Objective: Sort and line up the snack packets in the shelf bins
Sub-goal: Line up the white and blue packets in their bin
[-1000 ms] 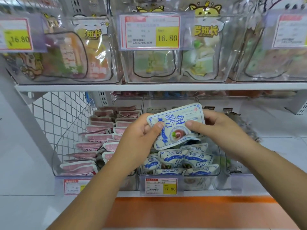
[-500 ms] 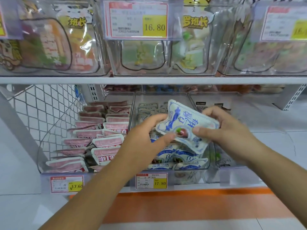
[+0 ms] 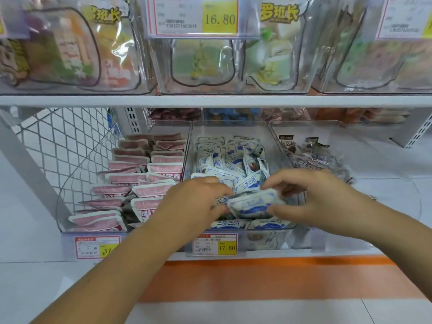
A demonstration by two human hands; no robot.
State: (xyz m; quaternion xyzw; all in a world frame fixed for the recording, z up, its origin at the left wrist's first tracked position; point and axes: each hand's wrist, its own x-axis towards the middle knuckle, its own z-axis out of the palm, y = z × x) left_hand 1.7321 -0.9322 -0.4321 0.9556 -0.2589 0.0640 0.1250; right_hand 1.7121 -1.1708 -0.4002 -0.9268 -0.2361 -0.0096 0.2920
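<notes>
One blue-and-white packet [image 3: 253, 203] is held just above the front of the middle bin [image 3: 230, 128], lying nearly flat with its long edge across the bin; it is gripped at both ends, the left hand [image 3: 198, 202] being curled round its left end and the right hand [image 3: 313, 199] pinching its right end between thumb and fingers, so both hands are clamped on the one packet. The two-ended grip is judged to serve alignment; a soft pouch is kept square to the bin front that way and can be slotted in behind the front row [image 3: 247, 224], which is seen standing edge-on against the front wall of the middle bin. The heap [image 3: 231, 160] toward the back of the middle bin is jumbled and tilted every way, so much of the lining-up there is judged undone. To the left of the middle bin, pink packets [image 3: 145, 176] are stacked in two fairly orderly columns; to its right, dark packets [image 3: 313, 157] lie loose; on its front a price tag [image 3: 215, 244] marked 17.80 is fixed. The held packet is judged likely to slump unless it is wedged upright against its neighbours.
</notes>
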